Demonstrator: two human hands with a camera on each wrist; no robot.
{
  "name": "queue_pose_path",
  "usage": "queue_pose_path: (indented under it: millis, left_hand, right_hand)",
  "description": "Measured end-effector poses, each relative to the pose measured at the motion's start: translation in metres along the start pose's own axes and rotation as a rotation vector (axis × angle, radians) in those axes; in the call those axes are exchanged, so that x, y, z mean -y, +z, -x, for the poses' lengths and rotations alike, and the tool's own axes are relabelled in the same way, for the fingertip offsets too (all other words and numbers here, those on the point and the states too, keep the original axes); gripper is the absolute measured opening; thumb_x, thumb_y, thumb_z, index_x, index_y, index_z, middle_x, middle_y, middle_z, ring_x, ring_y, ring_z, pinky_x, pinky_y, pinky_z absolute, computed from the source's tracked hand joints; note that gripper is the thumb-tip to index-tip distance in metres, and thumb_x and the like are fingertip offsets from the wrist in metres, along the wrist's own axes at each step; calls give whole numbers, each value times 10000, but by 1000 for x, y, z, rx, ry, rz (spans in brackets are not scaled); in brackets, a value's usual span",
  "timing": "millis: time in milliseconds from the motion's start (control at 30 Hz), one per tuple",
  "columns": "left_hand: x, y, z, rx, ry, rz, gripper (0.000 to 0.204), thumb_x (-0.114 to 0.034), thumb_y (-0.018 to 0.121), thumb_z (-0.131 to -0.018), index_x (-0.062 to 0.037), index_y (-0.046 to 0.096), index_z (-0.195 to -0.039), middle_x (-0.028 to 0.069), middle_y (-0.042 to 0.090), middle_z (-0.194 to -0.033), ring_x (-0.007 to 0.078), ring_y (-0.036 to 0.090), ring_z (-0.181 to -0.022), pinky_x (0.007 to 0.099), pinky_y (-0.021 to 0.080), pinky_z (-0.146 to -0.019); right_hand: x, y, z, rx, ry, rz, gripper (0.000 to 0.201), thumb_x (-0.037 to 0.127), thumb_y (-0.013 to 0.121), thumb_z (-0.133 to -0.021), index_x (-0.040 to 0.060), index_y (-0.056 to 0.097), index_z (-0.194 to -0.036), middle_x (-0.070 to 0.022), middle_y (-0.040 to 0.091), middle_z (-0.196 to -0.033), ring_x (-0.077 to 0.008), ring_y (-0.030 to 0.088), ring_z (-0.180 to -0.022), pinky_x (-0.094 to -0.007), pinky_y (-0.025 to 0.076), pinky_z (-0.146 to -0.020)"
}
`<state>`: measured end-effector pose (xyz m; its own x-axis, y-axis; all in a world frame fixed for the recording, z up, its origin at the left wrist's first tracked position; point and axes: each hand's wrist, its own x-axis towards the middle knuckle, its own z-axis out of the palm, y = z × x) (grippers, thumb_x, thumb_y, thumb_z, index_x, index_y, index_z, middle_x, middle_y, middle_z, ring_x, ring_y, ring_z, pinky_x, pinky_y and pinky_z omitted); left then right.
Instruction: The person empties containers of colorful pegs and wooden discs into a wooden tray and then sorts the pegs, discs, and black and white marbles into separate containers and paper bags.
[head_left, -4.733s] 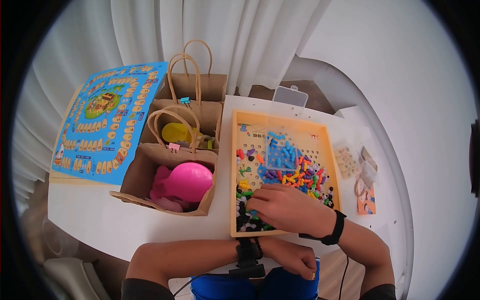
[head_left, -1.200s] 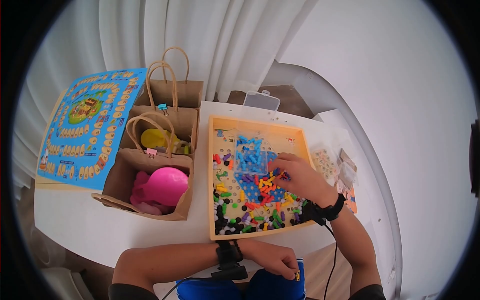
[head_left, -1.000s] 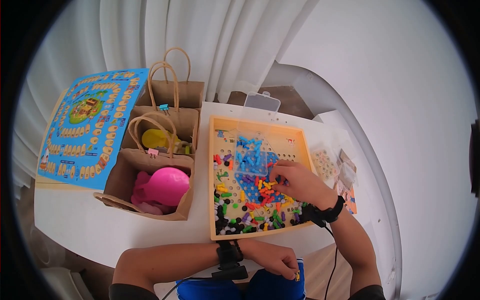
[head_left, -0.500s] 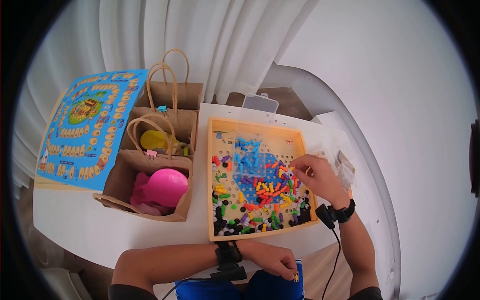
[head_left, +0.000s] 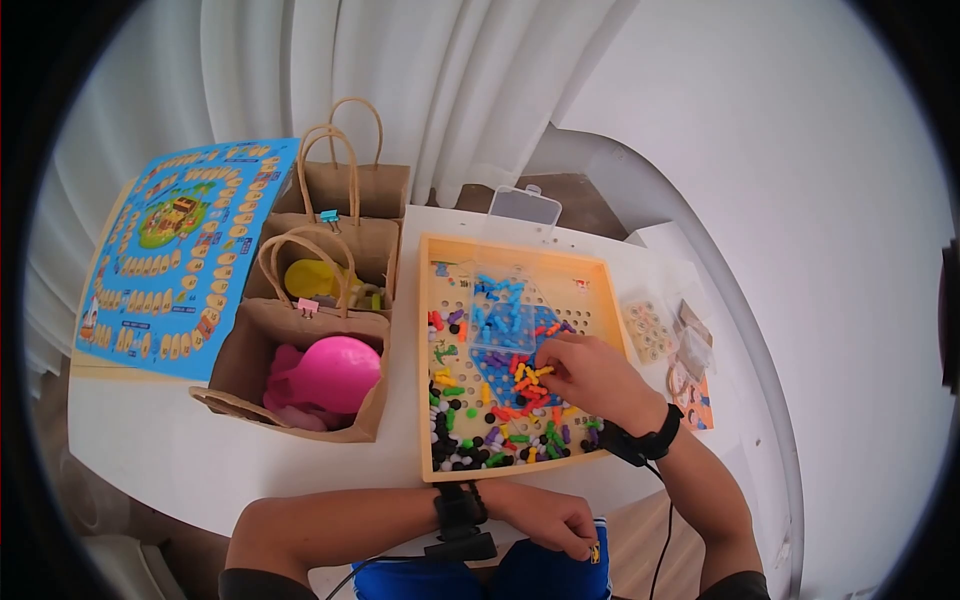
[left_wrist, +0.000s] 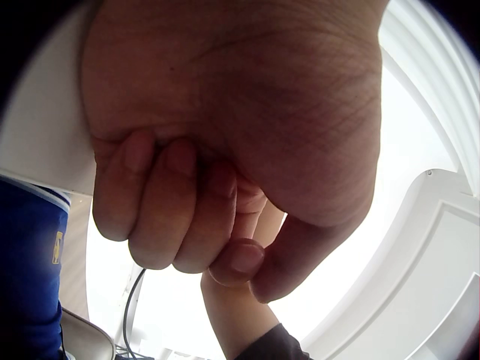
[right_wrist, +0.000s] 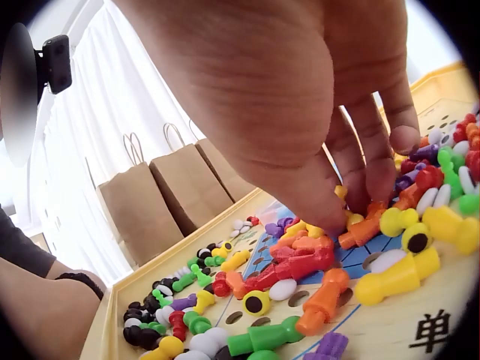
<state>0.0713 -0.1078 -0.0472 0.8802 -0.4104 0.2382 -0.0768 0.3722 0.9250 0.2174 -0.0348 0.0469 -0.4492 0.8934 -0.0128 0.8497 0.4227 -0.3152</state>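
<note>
My right hand (head_left: 592,378) reaches down over a wooden game tray (head_left: 425,400) of coloured pegs. In the right wrist view, thumb and fingertips (right_wrist: 379,184) close around a small yellow peg (right_wrist: 352,218), partly hidden by them, with an orange peg (right_wrist: 364,229) right beside it. A clear plastic box (head_left: 503,349) stands at the tray's upper left, holding blue pegs (head_left: 497,303). My left hand (head_left: 545,515) rests near the table's front edge, fingers curled in to the palm and nothing visible in it.
Paper bags (head_left: 330,235) stand left of the tray, one holding a pink toy (head_left: 340,372). A blue board (head_left: 185,260) lies beyond them. Right of the tray lie small packets (head_left: 692,350) and an orange card (head_left: 695,412). Black and white pieces (head_left: 452,445) fill the tray's near side.
Half a second ago my right hand was at the tray's right side; it has moved left and down to the pegs in the middle. My left hand stays where it was.
</note>
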Motion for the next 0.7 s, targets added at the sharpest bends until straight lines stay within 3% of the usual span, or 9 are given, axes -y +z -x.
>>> queue_pose_path:
  millis: [200, 267, 300, 367, 500, 567, 700]
  left_hand:
    - [-3, 0, 1, 3, -7, -4, 435, -257, 563, -1059, -91, 384, -699, -74, 285, -657, 54, 278, -592, 281, 272, -554]
    - [-1, -1, 1, 6, 2, -1, 433, -257, 563, -1059, -94, 387, -698, -76, 284, -659, 53, 276, -592, 279, 270, -554]
    - [-2, 0, 1, 5, 2, -1, 433, -257, 563, -1059, -94, 387, -698, -76, 284, -659, 53, 276, -592, 279, 270, -554]
    - [-4, 0, 1, 7, -1, 16, 434, -256, 562, -1060, -94, 382, -699, -79, 279, -661, 53, 273, -594, 278, 269, -554]
    - [1, -1, -1, 12, -9, 13, 435, -254, 562, -1060, -94, 379, -699, -80, 279, -661, 52, 272, -595, 278, 268, -554]
    - [1, -1, 0, 13, -5, 15, 437, -254, 561, -1061, -93, 376, -699, -81, 278, -661, 52, 270, -596, 279, 268, -554]
    - [1, -1, 0, 13, 13, 18, 438, -258, 561, -1062, -93, 379, -700, -80, 282, -658, 51, 272, -597, 281, 267, -555]
  right_hand:
    - [7, -10, 0, 66, 42, 12, 157, 116, 710, -879, 25, 670, -1000, -160, 708, -895, -367, 698, -855, -452, 556, -758]
    - [9, -18, 1, 215, 64, -215, 160, 113, 743, -881, -1, 698, -983, -154, 708, -829, -281, 710, -752, -375, 555, -717]
    - [8, -17, 0, 215, 63, -214, 160, 113, 743, -881, -1, 698, -983, -154, 708, -829, -281, 710, -752, -375, 555, -717]
    - [5, -16, 0, 29, 108, -201, 171, 142, 757, -894, -5, 719, -972, -140, 725, -825, -232, 709, -729, -349, 557, -703]
    - [-1, -9, -5, -46, 152, -170, 196, 162, 776, -886, -5, 729, -977, -123, 724, -796, -210, 702, -720, -329, 552, -684]
    - [3, -5, -9, -51, 237, -177, 214, 183, 791, -866, -8, 735, -943, -147, 718, -766, -292, 711, -722, -385, 551, -686]
    - [5, -2, -16, -35, 235, -129, 236, 191, 800, -856, -19, 731, -939, -152, 720, -765, -289, 708, -710, -382, 546, -680]
